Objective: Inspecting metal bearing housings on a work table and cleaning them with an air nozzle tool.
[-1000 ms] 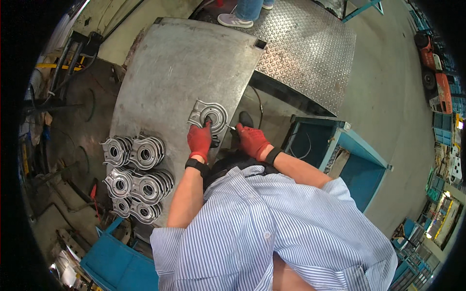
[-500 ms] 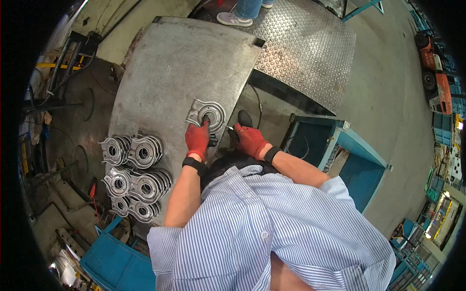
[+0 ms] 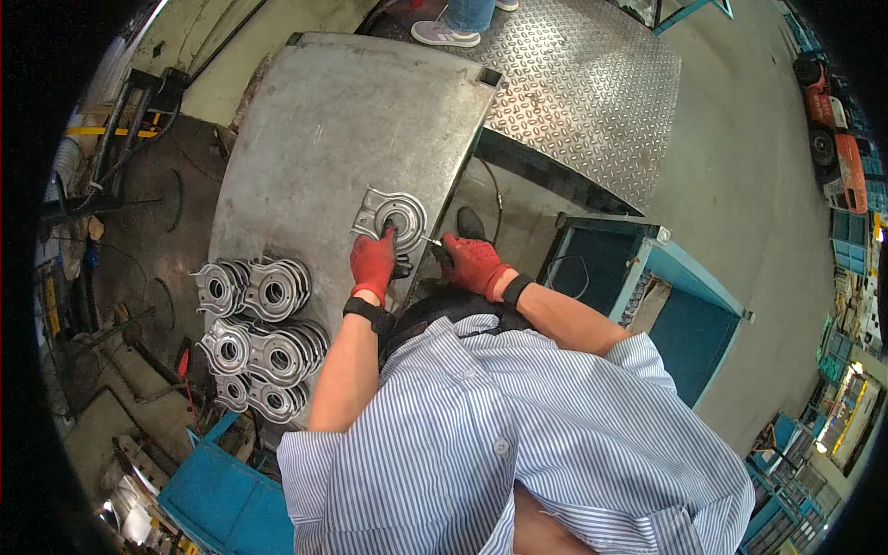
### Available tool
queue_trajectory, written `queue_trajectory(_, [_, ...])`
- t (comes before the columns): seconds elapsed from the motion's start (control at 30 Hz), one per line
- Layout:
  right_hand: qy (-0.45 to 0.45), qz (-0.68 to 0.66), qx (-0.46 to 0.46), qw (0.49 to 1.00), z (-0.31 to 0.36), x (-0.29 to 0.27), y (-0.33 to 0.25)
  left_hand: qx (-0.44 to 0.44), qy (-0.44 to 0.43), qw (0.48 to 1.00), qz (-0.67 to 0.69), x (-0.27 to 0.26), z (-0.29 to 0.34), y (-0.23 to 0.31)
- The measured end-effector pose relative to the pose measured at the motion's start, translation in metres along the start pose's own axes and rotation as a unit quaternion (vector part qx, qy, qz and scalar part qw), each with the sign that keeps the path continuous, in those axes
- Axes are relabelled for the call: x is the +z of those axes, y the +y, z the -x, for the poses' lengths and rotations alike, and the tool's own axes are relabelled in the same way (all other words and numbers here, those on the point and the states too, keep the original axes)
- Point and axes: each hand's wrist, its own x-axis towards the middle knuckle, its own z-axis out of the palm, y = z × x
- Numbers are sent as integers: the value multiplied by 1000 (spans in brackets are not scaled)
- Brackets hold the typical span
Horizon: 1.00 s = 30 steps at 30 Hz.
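Observation:
A stamped metal bracket (image 3: 408,205) with a round ringed centre and a flat flange lies near the right edge of the metal table (image 3: 356,120). My left hand (image 3: 374,264), in a red glove with dark fingers, grips it, one finger in the centre hole. In my right hand (image 3: 474,265), gloved alike, is a hand tool (image 3: 431,241) with a thin metal shaft; its handle is hidden in my closed fingers. The tool's tip meets or nearly meets the bracket's right rim. Several stacks of similar brackets (image 3: 277,359) stand at the table's left front.
A blue metal bin (image 3: 689,305) stands at my right, a blue cart (image 3: 231,495) at the lower left. Beyond the table, a person's shoe (image 3: 446,34) rests by a diamond-plate platform (image 3: 592,92). Machine frames (image 3: 116,139) line the left; an orange forklift (image 3: 837,148) is far right.
Both hands stay almost in place. The tool's tip remains at the bracket's right rim, and the view has shifted very slightly.

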Motion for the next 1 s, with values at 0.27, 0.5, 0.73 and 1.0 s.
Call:
queue_trajectory(0.27, [115, -42, 2, 992, 8, -19, 0, -5, -45, 999, 30, 14, -19, -21])
queue_trajectory(0.5, [159, -138, 94, 973, 14, -56, 0, 24, -65, 986, 151, -9, -11, -43])
queue_trajectory(0.73, [159, -85, 75, 981, 23, -31, 40, -55, 57, 991, 110, -113, -6, -109])
queue_trajectory(1.0, [158, -45, 10, 986, 9, -32, 38, -102, 18, 993, -52, -192, -7, -186])
